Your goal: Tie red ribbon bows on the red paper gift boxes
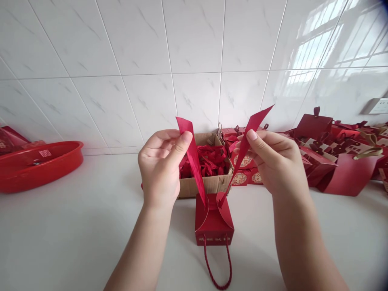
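Observation:
A small red gift box (214,224) stands on the white counter, its curved top flaps folded inward. A red rope handle (230,266) hangs from its near side and lies on the counter. Red ribbon (196,169) rises from slots in both flaps, forming a V. My left hand (165,163) pinches one ribbon end between thumb and fingers, above and left of the box. The other ribbon end is pinched by my right hand (271,159), above and to the right. Whether the two ends are one strip passing under the flaps is hidden.
Behind the gift box is a cardboard box (209,186) full of red ribbons (212,159). Several red gift boxes (315,161) crowd the right side along the tiled wall (145,40). A red plastic basin (45,171) sits at the left.

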{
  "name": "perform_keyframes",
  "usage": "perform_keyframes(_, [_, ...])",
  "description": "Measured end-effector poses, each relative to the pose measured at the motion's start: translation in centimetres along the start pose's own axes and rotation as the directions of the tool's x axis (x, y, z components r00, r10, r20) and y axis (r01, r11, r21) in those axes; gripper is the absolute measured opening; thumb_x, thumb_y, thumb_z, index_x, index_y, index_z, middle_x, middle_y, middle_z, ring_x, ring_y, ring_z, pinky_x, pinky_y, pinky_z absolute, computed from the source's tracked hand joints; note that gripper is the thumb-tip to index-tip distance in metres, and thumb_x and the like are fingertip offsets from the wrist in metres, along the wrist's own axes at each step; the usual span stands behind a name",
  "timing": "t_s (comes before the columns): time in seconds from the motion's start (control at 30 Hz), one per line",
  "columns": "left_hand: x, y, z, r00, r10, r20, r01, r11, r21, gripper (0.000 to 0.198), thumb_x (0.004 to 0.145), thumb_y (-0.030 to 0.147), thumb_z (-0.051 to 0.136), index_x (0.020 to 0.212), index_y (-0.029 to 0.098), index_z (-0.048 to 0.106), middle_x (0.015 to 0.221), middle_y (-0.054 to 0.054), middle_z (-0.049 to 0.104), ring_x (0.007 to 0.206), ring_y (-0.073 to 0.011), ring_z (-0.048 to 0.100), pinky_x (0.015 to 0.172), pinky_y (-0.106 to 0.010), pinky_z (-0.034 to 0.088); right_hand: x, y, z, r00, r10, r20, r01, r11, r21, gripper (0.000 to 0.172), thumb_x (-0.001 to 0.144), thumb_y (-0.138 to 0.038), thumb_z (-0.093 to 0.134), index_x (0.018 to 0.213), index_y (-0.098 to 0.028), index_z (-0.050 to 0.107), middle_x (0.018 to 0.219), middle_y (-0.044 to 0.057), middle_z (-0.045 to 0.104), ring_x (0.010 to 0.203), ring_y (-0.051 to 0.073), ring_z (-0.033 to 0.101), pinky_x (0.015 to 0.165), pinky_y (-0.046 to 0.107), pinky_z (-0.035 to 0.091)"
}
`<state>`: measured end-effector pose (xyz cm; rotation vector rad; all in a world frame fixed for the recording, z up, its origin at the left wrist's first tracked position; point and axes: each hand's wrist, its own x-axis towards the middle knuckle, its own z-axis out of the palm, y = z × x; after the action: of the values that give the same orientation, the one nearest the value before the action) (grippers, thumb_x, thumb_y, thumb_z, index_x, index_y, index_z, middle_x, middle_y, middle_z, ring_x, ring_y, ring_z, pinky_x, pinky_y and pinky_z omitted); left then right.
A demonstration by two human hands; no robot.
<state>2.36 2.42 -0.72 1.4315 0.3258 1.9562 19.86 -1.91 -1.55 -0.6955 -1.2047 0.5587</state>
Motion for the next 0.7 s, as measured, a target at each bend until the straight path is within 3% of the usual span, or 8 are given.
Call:
perform_keyframes(0.13, [-0.4, -0.1, 0.1, 0.999, -0.018, 0.038, 0.018, 1.000, 0.005, 0.010, 0.070, 0.023, 0.080, 0.077, 0.025, 0.073, 0.073, 0.004, 0.069, 0.071, -0.0096, 0.062, 0.069, -0.023, 0.050, -0.1, 0.4, 0.5, 0.998, 0.056, 0.039, -0.060, 0.993, 0.100, 0.010, 0.082, -0.028, 0.069, 0.075, -0.021, 0.069, 0.070, -0.001, 0.062, 0.062, 0.011, 0.059, 0.058, 0.023, 0.050])
perform_keyframes(0.43, [-1.8, 0.1, 1.2, 0.961, -0.089, 0.261, 0.027, 0.972, 0.232, 0.003, 0.078, 0.022, 0.073, 0.079, 0.025, 0.073, 0.082, 0.000, 0.070, 0.082, -0.0137, 0.064, 0.079, -0.028, 0.051, -0.7, 0.4, 1.6, 0.987, 0.100, 0.130, -0.099, 0.995, -0.009, 0.011, 0.083, -0.030, 0.067, 0.086, -0.020, 0.071, 0.057, -0.003, 0.057, 0.042, 0.006, 0.047, 0.037, 0.020, 0.035])
perform_keyframes(0.5, [-1.9, 0.2, 1.3, 0.960, -0.088, 0.265, 0.008, 0.957, 0.289, 0.005, 0.077, 0.023, 0.073, 0.081, 0.022, 0.070, 0.080, 0.000, 0.069, 0.078, -0.0135, 0.064, 0.076, -0.027, 0.052, -0.8, 0.3, 1.6, 0.980, 0.093, 0.174, -0.093, 0.996, -0.008, 0.011, 0.085, -0.028, 0.065, 0.088, -0.020, 0.071, 0.054, -0.004, 0.054, 0.041, 0.006, 0.045, 0.037, 0.020, 0.034])
perform_keyframes(0.63, [-1.8, 0.4, 1.2, 0.973, -0.120, 0.199, 0.053, 0.948, 0.313, 0.033, 0.072, 0.024, 0.078, 0.099, 0.023, 0.059, 0.072, 0.003, 0.066, 0.068, -0.0123, 0.062, 0.071, -0.027, 0.053, -1.0, 0.3, 1.6, 0.964, 0.081, 0.253, -0.090, 0.996, 0.024, 0.010, 0.087, -0.024, 0.061, 0.087, -0.021, 0.070, 0.056, -0.005, 0.052, 0.042, 0.005, 0.042, 0.037, 0.019, 0.034])
perform_keyframes(0.7, [-1.6, 0.4, 1.1, 0.969, -0.146, 0.198, 0.074, 0.941, 0.331, 0.033, 0.073, 0.026, 0.077, 0.100, 0.022, 0.059, 0.073, 0.002, 0.065, 0.068, -0.0127, 0.061, 0.070, -0.028, 0.053, -1.0, 0.4, 1.5, 0.958, 0.072, 0.278, -0.089, 0.995, 0.049, 0.009, 0.087, -0.022, 0.061, 0.087, -0.022, 0.070, 0.056, -0.006, 0.051, 0.041, 0.004, 0.042, 0.036, 0.018, 0.033])
